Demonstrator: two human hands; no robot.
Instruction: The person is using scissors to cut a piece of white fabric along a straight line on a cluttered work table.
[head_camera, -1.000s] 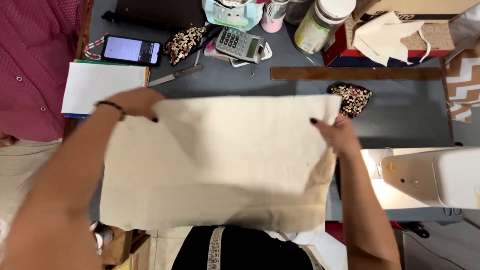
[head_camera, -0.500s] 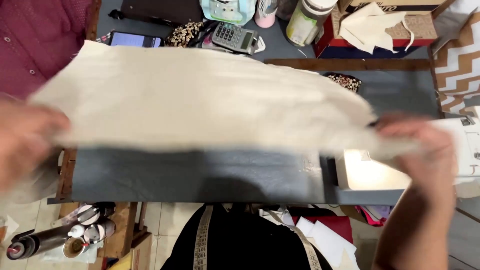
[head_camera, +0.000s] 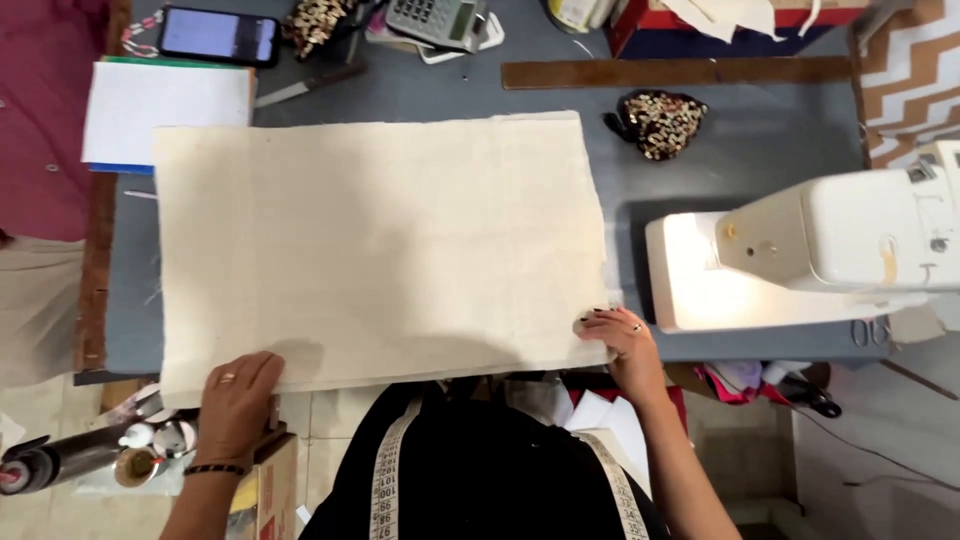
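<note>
A: What is counted on the grey tabletop (head_camera: 700, 140)?

B: One large cream fabric panel (head_camera: 375, 245) is laid flat across the middle, its near edge hanging just past the tabletop's front. One white sewing machine (head_camera: 820, 250) is seen to the right, well lit at its base. Two beaded patches are counted: one (head_camera: 660, 122) just right of the fabric's far corner, another (head_camera: 315, 20) near the top edge. One smartphone (head_camera: 218, 35), one calculator (head_camera: 438, 18), one wooden ruler (head_camera: 675, 72) and one white paper pad (head_camera: 165, 112) are also seen. One measuring tape (head_camera: 388, 470) is draped around the person's neck.

A: And the hands?

B: Two are seen. The left hand (head_camera: 238, 400) is laid flat and open on the fabric's near left corner, fingers spread, nothing gripped. The right hand (head_camera: 620, 340) is set on the near right corner, fingers loosely curled with the tips pressed on the cloth edge; whether the edge is pinched cannot be told.
</note>
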